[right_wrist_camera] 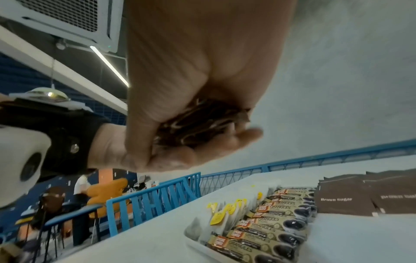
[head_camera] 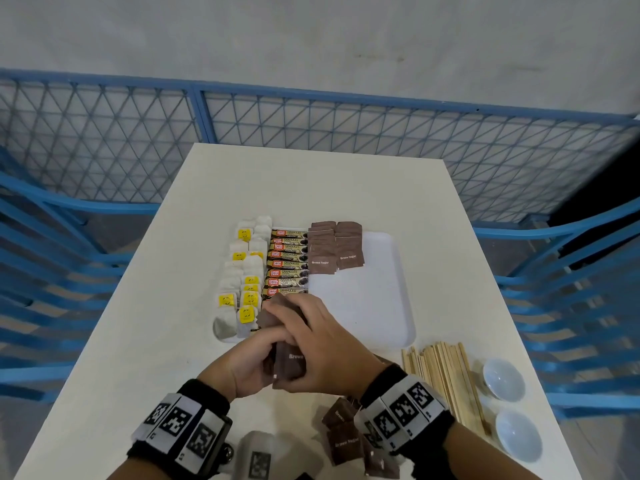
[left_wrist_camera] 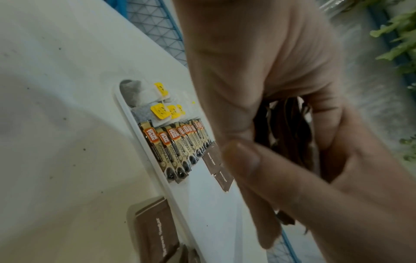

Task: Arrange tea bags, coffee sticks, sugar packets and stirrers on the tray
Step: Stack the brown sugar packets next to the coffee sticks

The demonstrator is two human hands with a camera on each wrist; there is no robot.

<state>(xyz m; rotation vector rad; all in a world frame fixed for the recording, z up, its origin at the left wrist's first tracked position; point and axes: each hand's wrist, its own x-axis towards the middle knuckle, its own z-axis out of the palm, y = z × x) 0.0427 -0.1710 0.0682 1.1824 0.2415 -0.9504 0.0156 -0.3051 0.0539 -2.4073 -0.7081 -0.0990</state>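
A white tray [head_camera: 381, 306] lies mid-table. On it, from left to right, are rows of tea bags [head_camera: 242, 289] with yellow tags, coffee sticks [head_camera: 287, 261] and brown sugar packets [head_camera: 336, 247]; its right half is bare. Just over the tray's near left corner, my left hand [head_camera: 249, 362] and right hand [head_camera: 322, 344] together grip a stack of brown sugar packets [head_camera: 287, 365]. The right wrist view shows the stack's edges [right_wrist_camera: 198, 122] pressed between both palms. Wooden stirrers [head_camera: 446, 379] lie in a pile on the table, right of my hands.
Loose sugar packets [head_camera: 346, 434] lie on the table under my right wrist. Two small white bowls [head_camera: 502, 379] stand near the table's right edge beside the stirrers. A blue mesh fence [head_camera: 311, 133] rings the table.
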